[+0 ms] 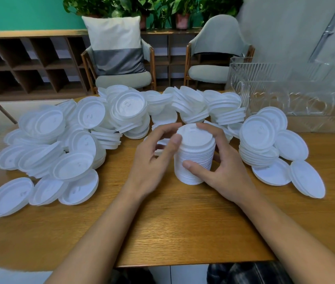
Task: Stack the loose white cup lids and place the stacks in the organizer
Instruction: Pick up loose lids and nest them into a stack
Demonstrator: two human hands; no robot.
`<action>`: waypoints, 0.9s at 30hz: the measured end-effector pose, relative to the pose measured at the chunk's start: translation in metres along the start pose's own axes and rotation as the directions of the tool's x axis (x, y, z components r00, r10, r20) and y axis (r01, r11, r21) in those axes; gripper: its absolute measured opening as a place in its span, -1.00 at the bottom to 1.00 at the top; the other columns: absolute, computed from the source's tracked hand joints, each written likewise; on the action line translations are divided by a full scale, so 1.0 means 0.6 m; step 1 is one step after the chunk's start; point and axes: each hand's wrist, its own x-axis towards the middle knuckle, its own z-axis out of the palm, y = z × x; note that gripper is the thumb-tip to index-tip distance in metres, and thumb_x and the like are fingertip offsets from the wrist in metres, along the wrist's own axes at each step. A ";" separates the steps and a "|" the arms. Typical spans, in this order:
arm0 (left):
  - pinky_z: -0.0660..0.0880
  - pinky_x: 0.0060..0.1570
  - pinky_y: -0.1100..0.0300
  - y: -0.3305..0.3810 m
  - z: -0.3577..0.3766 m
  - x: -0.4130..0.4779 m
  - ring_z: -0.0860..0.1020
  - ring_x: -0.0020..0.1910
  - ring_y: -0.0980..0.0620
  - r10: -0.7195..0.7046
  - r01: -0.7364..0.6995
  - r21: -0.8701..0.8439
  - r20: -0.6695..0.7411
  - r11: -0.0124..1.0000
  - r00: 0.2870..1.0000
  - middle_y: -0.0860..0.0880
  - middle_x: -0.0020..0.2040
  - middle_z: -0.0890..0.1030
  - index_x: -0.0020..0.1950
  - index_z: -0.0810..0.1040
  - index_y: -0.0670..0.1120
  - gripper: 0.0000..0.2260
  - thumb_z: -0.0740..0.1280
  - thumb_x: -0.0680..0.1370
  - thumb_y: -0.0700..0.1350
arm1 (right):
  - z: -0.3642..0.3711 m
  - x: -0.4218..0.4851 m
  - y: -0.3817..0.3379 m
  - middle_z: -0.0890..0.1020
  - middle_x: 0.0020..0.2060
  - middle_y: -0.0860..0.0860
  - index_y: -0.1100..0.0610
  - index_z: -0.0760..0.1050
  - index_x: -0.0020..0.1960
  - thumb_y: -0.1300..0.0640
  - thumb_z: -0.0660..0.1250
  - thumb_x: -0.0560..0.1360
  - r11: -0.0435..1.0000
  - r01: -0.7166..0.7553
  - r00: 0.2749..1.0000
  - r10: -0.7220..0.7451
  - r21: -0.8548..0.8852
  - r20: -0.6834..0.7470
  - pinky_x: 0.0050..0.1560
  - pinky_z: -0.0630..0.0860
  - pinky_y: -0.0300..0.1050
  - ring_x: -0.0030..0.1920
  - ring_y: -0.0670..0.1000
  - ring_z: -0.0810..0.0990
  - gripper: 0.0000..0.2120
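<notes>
Head view: both hands close round one tall stack (193, 154) of lids standing upright at the middle of the table (172, 232). The left hand (152, 160) curls round its left side with the thumb against the upper rim. The right hand (224, 167) wraps the right side, thumb pressed low on the front and fingers over the top. That two-sided hold looks meant to square the column and keep it from leaning or splaying, probably before it is lifted.

Loose lids (60, 144) lie heaped across the far and left parts of the table, too many and too overlapped to count, and three lie in a row near the left front edge. One short stack (259, 140) leans just right of the hands, with a few flat lids beside it.

One clear organizer (275, 85) stands at the far right corner, well apart from the held stack. No lids show in it, though its clear walls make that hard to tell. Two chairs (213, 72) stand behind the table.
</notes>
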 end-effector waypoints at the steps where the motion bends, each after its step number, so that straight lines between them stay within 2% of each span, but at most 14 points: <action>1: 0.51 0.20 0.23 -0.008 -0.003 -0.001 0.60 0.26 0.13 0.023 -0.020 0.073 -0.049 0.997 0.999 0.12 0.19 0.68 0.33 0.61 0.00 -0.64 0.33 0.61 0.15 | -0.001 0.000 0.001 0.42 0.30 -0.50 -0.26 0.29 0.47 -0.22 0.52 0.39 1.000 -0.003 1.000 0.002 -0.007 -0.020 0.22 0.48 -0.38 0.36 -0.33 0.44 -0.28; 3: 0.48 0.16 0.33 -0.028 -0.008 -0.001 0.61 0.19 0.21 0.084 -0.046 0.299 -0.117 0.953 0.990 0.14 0.12 0.69 0.26 0.63 -0.03 -0.73 0.43 0.60 0.03 | -0.004 -0.001 0.004 0.44 0.29 -0.46 -0.25 0.30 0.47 -0.24 0.51 0.38 1.000 -0.016 0.998 0.015 -0.014 -0.059 0.24 0.49 -0.34 0.36 -0.30 0.45 -0.28; 5: 0.44 0.17 0.38 -0.041 -0.008 0.000 0.60 0.16 0.20 0.136 -0.075 0.477 -0.094 0.876 0.986 0.12 0.13 0.68 0.23 0.64 -0.04 -0.73 0.51 0.55 -0.07 | -0.007 -0.001 0.006 0.46 0.29 -0.42 -0.26 0.31 0.46 -0.26 0.51 0.37 0.999 -0.029 0.996 0.027 -0.020 -0.083 0.26 0.50 -0.27 0.35 -0.28 0.46 -0.28; 8: 0.49 0.17 0.20 -0.049 -0.007 0.001 0.60 0.18 0.10 0.167 -0.110 0.580 -0.046 0.807 0.985 0.09 0.16 0.67 0.26 0.64 -0.02 -0.69 0.53 0.52 -0.08 | -0.007 0.000 0.003 0.45 0.27 -0.46 -0.25 0.31 0.45 -0.26 0.51 0.37 0.999 -0.043 0.995 0.040 -0.021 -0.091 0.24 0.47 -0.36 0.34 -0.31 0.45 -0.28; 12: 0.58 0.07 -0.03 -0.053 -0.011 -0.001 0.66 0.03 0.02 0.076 -0.048 0.645 -0.016 0.763 0.997 0.03 0.01 0.71 0.20 0.65 -0.02 -0.70 0.56 0.49 -0.15 | -0.008 0.000 0.004 0.43 0.27 -0.49 -0.27 0.30 0.45 -0.26 0.51 0.37 0.999 -0.046 0.996 0.044 -0.021 -0.080 0.20 0.44 -0.44 0.33 -0.34 0.43 -0.28; 15: 0.61 0.02 -0.03 -0.054 -0.015 -0.001 0.69 -0.03 0.04 0.085 -0.068 0.635 0.004 0.770 0.996 0.02 -0.03 0.73 0.17 0.69 -0.05 -0.76 0.50 0.51 -0.24 | -0.008 0.000 0.003 0.43 0.28 -0.46 -0.29 0.29 0.45 -0.27 0.50 0.37 0.999 -0.047 0.996 0.044 -0.028 -0.079 0.21 0.44 -0.44 0.34 -0.33 0.43 -0.28; 17: 0.58 0.03 0.14 -0.051 -0.015 -0.001 0.66 -0.03 0.11 0.092 -0.072 0.604 -0.003 0.794 0.996 0.05 0.01 0.70 0.17 0.70 -0.05 -0.77 0.46 0.53 -0.24 | -0.008 -0.001 0.004 0.44 0.28 -0.45 -0.29 0.29 0.45 -0.26 0.50 0.38 0.999 -0.043 0.996 0.040 -0.031 -0.080 0.22 0.43 -0.43 0.33 -0.32 0.44 -0.29; 19: 0.46 0.02 0.37 -0.044 -0.014 -0.001 0.59 -0.01 0.17 0.105 -0.069 0.567 -0.031 0.821 0.994 0.07 0.02 0.64 0.20 0.69 -0.07 -0.76 0.43 0.55 -0.22 | -0.007 0.000 0.005 0.44 0.28 -0.44 -0.27 0.28 0.45 -0.26 0.50 0.39 0.999 -0.034 0.996 0.031 -0.034 -0.080 0.23 0.44 -0.41 0.34 -0.31 0.44 -0.29; 20: 0.42 0.02 0.41 -0.040 -0.014 0.000 0.55 -0.02 0.20 0.113 -0.069 0.541 -0.049 0.838 0.992 0.07 0.02 0.61 0.23 0.68 -0.08 -0.76 0.42 0.57 -0.21 | -0.007 0.000 0.006 0.44 0.29 -0.43 -0.26 0.28 0.46 -0.26 0.50 0.40 0.999 -0.030 0.996 0.028 -0.034 -0.080 0.24 0.44 -0.39 0.34 -0.30 0.44 -0.29; 24: 0.43 0.05 0.34 -0.024 -0.020 0.004 0.53 0.08 0.21 0.073 -0.032 0.354 -0.103 0.935 0.992 0.08 0.07 0.57 0.36 0.62 -0.02 -0.72 0.30 0.67 -0.11 | -0.007 0.002 0.014 0.45 0.31 -0.37 -0.24 0.30 0.47 -0.31 0.47 0.44 0.999 -0.023 0.996 0.020 -0.027 -0.086 0.29 0.46 -0.26 0.37 -0.24 0.44 -0.33; 27: 0.45 0.18 0.32 -0.015 -0.024 0.005 0.54 0.21 0.20 0.051 -0.013 0.225 -0.165 0.974 0.985 0.11 0.20 0.60 0.44 0.56 -0.01 -0.69 0.23 0.71 -0.06 | -0.005 0.004 0.018 0.44 0.30 -0.38 -0.23 0.31 0.45 -0.33 0.41 0.45 0.999 -0.024 0.995 0.021 -0.024 -0.101 0.30 0.46 -0.20 0.36 -0.25 0.43 -0.36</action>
